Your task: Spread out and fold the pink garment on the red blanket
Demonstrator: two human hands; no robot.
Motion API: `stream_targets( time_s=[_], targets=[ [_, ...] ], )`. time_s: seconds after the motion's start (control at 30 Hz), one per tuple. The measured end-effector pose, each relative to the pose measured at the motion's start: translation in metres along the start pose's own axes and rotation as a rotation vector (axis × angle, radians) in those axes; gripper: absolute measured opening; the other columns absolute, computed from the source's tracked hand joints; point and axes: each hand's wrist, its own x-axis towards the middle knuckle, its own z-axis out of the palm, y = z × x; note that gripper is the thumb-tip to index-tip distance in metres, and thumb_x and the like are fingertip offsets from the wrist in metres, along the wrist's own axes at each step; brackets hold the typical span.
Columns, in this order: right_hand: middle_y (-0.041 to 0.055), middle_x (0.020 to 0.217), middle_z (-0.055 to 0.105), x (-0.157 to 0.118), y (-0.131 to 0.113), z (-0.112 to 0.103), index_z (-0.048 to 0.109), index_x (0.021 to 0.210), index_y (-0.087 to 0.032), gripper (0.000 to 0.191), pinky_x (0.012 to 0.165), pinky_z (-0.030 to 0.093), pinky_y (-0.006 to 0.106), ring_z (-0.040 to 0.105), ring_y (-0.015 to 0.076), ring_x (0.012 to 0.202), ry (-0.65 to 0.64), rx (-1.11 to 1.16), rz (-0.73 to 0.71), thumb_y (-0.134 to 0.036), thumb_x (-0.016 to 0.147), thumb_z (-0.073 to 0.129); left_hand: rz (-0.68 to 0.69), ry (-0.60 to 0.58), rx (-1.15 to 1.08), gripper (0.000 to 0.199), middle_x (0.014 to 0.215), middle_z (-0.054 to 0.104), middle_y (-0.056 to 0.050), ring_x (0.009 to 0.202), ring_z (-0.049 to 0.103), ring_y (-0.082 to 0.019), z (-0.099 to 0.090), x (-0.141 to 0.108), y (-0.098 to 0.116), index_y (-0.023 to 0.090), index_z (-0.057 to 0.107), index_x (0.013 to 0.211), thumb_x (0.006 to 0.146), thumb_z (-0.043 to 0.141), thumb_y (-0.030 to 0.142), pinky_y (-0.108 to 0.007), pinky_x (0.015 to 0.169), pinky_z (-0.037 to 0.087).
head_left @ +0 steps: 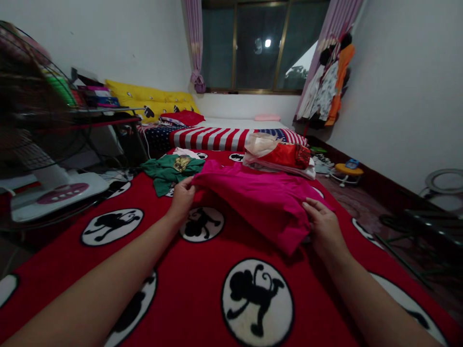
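A bright pink garment (253,193) is stretched between my two hands over a red blanket (195,299) printed with black monkeys in white circles. My left hand (183,195) pinches its left corner. At the other side my right hand (321,224) grips the right edge, with the near part of the cloth hanging in a loose fold between them. The garment's exact kind cannot be made out. Just beyond my left hand lies a crumpled green shirt (162,171) with a gold print. Behind the pink cloth sits a stack of folded clothes (278,154), partly red and beige.
A white-based fan (58,193) stands at the left beside a cluttered table (104,118). Past the blanket is a bed with a striped cover (217,139). On the right are a small orange stool (347,169), a dark rack (434,231) and hanging clothes (331,86).
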Motion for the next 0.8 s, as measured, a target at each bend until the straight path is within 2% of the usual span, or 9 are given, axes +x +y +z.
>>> stream_targets(
  time_s=[0.1,0.2,0.3,0.37,0.47,0.53,0.6,0.67,0.8],
  targets=[
    [0.0006,0.072,0.069,-0.002,-0.006,-0.001,0.061,0.087,-0.023,0.033,0.047,0.05,0.028,0.065,0.0178,0.058,-0.016,-0.009,-0.068,-0.038,0.061,0.073,-0.107,-0.01,0.045,0.038,0.082,0.07,-0.004,0.077,0.064,-0.019,-0.021,0.006,-0.005,0.014,0.064,0.089,0.058,0.072,0.036,-0.032,0.077,0.051],
    [-0.0003,0.068,0.067,-0.006,-0.007,0.003,0.06,0.086,-0.023,0.035,0.046,0.049,0.027,0.064,0.0175,0.055,-0.06,-0.006,-0.006,-0.04,0.059,0.075,-0.15,-0.196,0.193,0.047,0.09,0.07,-0.008,0.083,0.065,-0.023,-0.031,0.006,-0.003,0.013,0.063,0.096,0.056,0.071,0.036,-0.039,0.08,0.052],
    [-0.0004,0.072,0.067,-0.008,-0.004,0.007,0.059,0.089,-0.023,0.041,0.049,0.05,0.028,0.065,0.0187,0.06,-0.127,-0.049,0.068,-0.045,0.059,0.076,0.144,-0.41,0.468,0.057,0.12,0.062,-0.014,0.114,0.056,-0.029,-0.025,-0.001,0.01,0.015,0.06,0.113,0.061,0.071,0.035,-0.046,0.1,0.041],
    [0.0036,0.085,0.068,-0.008,-0.001,0.009,0.058,0.094,-0.022,0.048,0.06,0.054,0.032,0.066,0.0217,0.074,-0.12,-0.156,0.009,-0.051,0.059,0.075,0.371,-0.501,0.657,0.064,0.138,0.049,-0.014,0.132,0.039,-0.031,-0.012,-0.011,0.02,0.019,0.055,0.125,0.066,0.072,0.038,-0.05,0.11,0.028],
    [0.0117,0.111,0.062,-0.011,-0.002,0.01,0.055,0.111,-0.018,0.065,0.083,0.051,0.04,0.062,0.0261,0.097,-0.018,-0.427,-0.254,-0.057,0.061,0.074,0.531,-0.635,0.834,0.071,0.146,0.042,-0.01,0.14,0.025,-0.032,0.012,-0.03,0.03,0.027,0.047,0.136,0.071,0.072,0.042,-0.057,0.113,0.014],
    [0.0146,0.121,0.056,-0.015,-0.005,0.01,0.05,0.123,-0.017,0.075,0.091,0.047,0.045,0.057,0.0276,0.104,0.026,-0.633,-0.463,-0.057,0.063,0.073,0.564,-0.719,0.878,0.067,0.138,0.05,-0.009,0.136,0.034,-0.03,0.024,-0.039,0.03,0.027,0.045,0.137,0.075,0.07,0.039,-0.058,0.114,0.01],
    [0.0136,0.121,0.055,-0.02,-0.011,0.01,0.053,0.123,-0.019,0.07,0.094,0.043,0.048,0.054,0.0289,0.107,-0.022,-0.824,-0.645,-0.056,0.067,0.072,0.563,-0.742,0.893,0.06,0.124,0.06,-0.01,0.123,0.048,-0.028,0.031,-0.044,0.028,0.024,0.049,0.134,0.078,0.068,0.036,-0.055,0.113,0.015],
    [0.011,0.116,0.057,-0.025,-0.015,0.009,0.063,0.109,-0.022,0.054,0.095,0.042,0.049,0.052,0.03,0.108,-0.167,-0.994,-0.753,-0.055,0.068,0.072,0.537,-0.699,0.888,0.052,0.111,0.065,-0.01,0.108,0.056,-0.026,0.031,-0.046,0.026,0.021,0.057,0.126,0.077,0.068,0.033,-0.049,0.108,0.029],
    [0.0085,0.11,0.061,-0.03,-0.015,0.006,0.07,0.099,-0.024,0.031,0.092,0.045,0.045,0.053,0.0283,0.105,-0.45,-1.204,-0.748,-0.04,0.072,0.07,0.408,-0.585,0.699,0.024,0.089,0.067,-0.005,0.085,0.061,-0.02,0.025,-0.043,0.029,0.02,0.07,0.099,0.076,0.065,0.025,-0.032,0.081,0.046]
  ],
)
